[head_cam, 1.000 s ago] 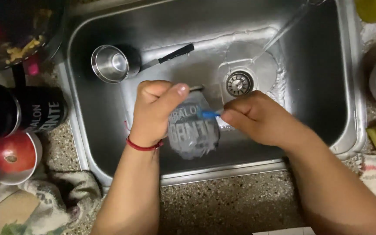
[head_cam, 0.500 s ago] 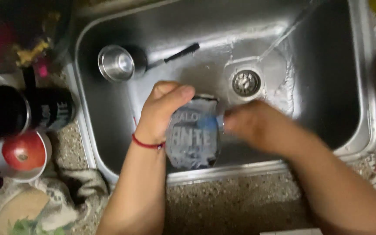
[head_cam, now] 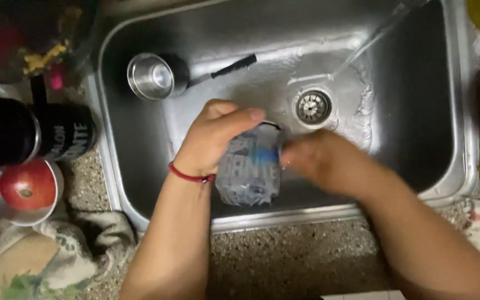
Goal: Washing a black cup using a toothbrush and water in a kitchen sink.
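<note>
Hands (head_cam: 218, 139), two, on one glass (head_cam: 249, 169)

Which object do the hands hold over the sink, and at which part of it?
The left hand holds a clear glass by its side wall, fingers wrapped over it. The right hand is at the glass's rim, blurred; its grip cannot be told.

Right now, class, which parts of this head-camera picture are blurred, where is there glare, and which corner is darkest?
Head view: the right hand is smeared by motion blur; the left hand and the cup it holds are softer than the pan. Glare sits on the wet sink floor by the drain. The top-left corner is darkest.
</note>
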